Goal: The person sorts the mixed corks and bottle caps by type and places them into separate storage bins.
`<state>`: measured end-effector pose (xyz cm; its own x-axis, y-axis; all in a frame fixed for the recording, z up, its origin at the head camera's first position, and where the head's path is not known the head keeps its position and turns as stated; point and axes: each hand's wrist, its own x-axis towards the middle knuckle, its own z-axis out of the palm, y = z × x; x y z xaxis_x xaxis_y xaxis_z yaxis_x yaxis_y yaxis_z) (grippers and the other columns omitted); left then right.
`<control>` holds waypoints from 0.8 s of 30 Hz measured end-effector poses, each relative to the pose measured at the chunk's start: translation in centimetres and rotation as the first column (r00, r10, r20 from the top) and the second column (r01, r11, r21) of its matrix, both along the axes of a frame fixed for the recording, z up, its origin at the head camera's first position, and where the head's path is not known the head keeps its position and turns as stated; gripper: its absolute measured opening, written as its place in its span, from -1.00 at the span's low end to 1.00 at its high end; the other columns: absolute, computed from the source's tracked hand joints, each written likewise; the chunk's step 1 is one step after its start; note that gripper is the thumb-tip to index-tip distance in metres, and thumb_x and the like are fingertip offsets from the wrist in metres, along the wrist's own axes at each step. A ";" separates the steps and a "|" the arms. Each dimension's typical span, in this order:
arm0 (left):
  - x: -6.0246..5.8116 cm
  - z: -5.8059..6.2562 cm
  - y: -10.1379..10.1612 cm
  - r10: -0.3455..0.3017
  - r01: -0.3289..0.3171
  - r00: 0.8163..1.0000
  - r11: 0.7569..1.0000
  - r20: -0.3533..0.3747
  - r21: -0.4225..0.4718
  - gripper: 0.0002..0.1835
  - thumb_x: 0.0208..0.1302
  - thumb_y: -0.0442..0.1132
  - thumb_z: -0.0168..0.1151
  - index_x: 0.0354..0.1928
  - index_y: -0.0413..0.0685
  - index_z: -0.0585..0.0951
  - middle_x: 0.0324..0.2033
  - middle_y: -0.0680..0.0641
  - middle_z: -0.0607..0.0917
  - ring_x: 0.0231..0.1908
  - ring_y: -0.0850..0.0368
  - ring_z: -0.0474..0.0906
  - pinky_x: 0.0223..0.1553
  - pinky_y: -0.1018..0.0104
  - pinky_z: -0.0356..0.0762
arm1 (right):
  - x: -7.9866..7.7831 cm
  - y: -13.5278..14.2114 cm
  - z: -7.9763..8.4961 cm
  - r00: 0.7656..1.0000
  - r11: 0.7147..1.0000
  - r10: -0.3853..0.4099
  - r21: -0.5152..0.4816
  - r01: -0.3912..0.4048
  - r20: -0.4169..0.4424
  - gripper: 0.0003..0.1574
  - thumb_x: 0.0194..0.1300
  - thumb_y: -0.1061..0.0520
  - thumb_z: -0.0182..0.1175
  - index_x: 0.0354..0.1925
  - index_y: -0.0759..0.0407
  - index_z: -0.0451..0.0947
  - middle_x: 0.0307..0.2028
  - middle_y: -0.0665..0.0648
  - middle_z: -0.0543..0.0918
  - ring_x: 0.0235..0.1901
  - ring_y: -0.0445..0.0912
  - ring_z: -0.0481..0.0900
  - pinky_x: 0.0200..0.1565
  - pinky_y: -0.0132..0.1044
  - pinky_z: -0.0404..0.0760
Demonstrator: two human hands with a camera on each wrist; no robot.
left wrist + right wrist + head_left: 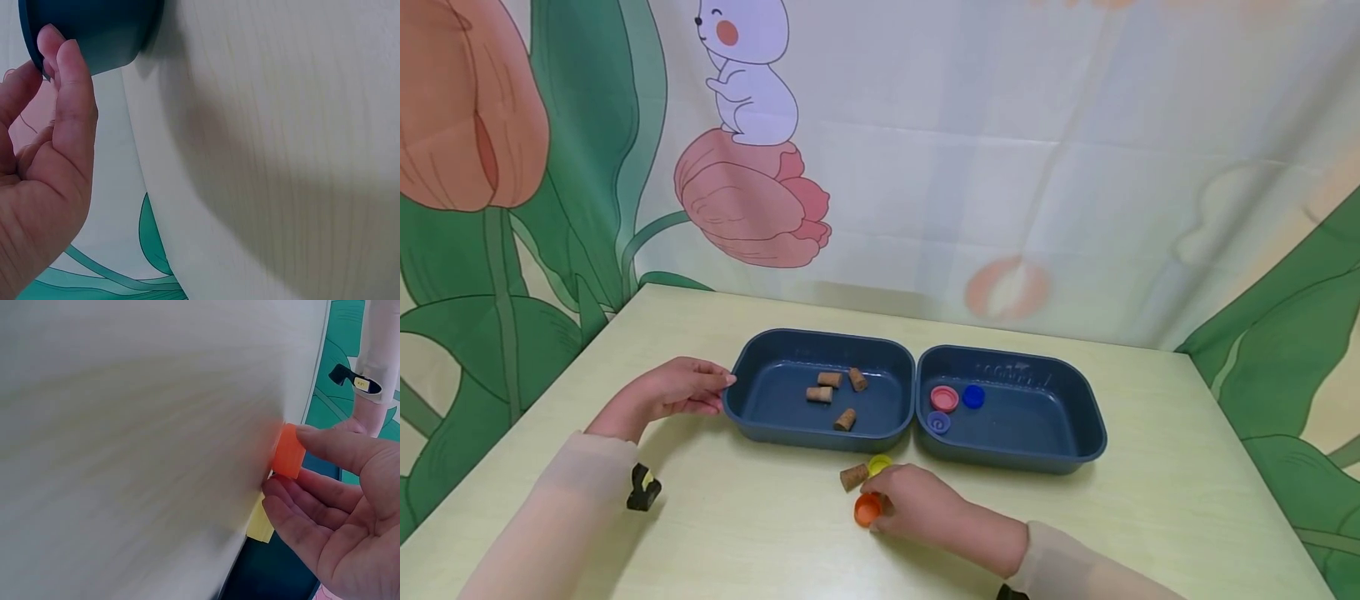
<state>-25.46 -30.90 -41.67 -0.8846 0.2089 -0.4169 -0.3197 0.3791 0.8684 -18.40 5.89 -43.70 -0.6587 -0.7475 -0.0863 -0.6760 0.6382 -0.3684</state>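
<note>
My right hand (917, 504) pinches an orange bottle cap (868, 510) at the table's front, thumb on one side and fingers on the other. Just beyond the cap lie a yellow cap (879, 463), partly hidden by the hand, and a cork (853, 477). At the left end of a dark blue tray (820, 437), my left hand (688, 387) holds the rim between thumb and fingers. Inside that tray lie several corks (830, 380). In the right wrist view, the orange cap (289, 452) stands on edge near the yellow cap (260, 522).
A second dark blue tray (1022, 457) adjoins the first on its right. It contains a pink cap (943, 399), a blue cap (973, 396) and a purple cap (938, 422). Behind the pale wooden table (737, 533) hangs a printed curtain (925, 192).
</note>
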 end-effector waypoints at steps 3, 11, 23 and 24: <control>-0.1 -0.1 0.0 -0.001 0.001 1.000 1.000 0.001 0.003 -0.61 0.50 -0.17 0.05 0.11 -0.40 0.44 -0.47 0.10 0.64 -0.43 0.29 0.60 -0.26 0.45 0.70 | 0.2 0.2 0.2 1.000 1.000 -0.007 -0.019 0.007 0.014 -0.61 0.08 0.12 0.48 -0.10 0.21 0.68 -0.26 0.06 0.75 -0.38 -0.25 0.48 -0.23 -0.48 0.55; 0.0 0.0 0.1 -0.003 0.003 1.000 1.000 0.001 -0.007 -0.59 0.50 -0.17 0.05 0.13 -0.43 0.42 -0.47 0.09 0.64 -0.43 0.29 0.60 -0.25 0.45 0.70 | 0.5 1.1 0.9 0.997 0.998 -0.044 -0.046 0.047 0.061 -0.62 0.10 0.16 0.44 -0.07 0.21 0.69 -0.26 0.07 0.75 -0.41 -0.27 0.47 -0.27 -0.48 0.54; 0.0 0.0 0.2 0.010 -0.009 1.000 1.000 0.010 -0.007 -0.59 0.49 -0.16 0.07 0.13 -0.41 0.43 -0.47 0.09 0.65 -0.42 0.28 0.61 -0.24 0.45 0.70 | 0.7 6.1 2.3 0.972 0.977 -0.167 -0.104 0.186 0.162 -0.57 0.13 0.17 0.41 0.00 0.24 0.66 -0.18 0.04 0.75 -0.27 -0.16 0.60 -0.23 -0.40 0.61; 0.0 0.0 0.2 0.008 -0.008 1.000 1.000 0.006 -0.006 -0.59 0.49 -0.16 0.07 0.12 -0.41 0.43 -0.47 0.09 0.65 -0.42 0.28 0.61 -0.25 0.45 0.70 | 0.8 6.5 2.4 0.970 0.975 -0.179 -0.105 0.198 0.167 -0.57 0.14 0.16 0.41 0.00 0.23 0.66 -0.19 0.04 0.74 -0.27 -0.16 0.59 -0.22 -0.39 0.62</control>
<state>-25.42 -30.74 -41.72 -0.8836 0.1996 -0.4236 -0.3280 0.3818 0.8641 -17.65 12.44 -41.33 -0.7741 -0.6225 -0.1157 -0.4764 0.6930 -0.5412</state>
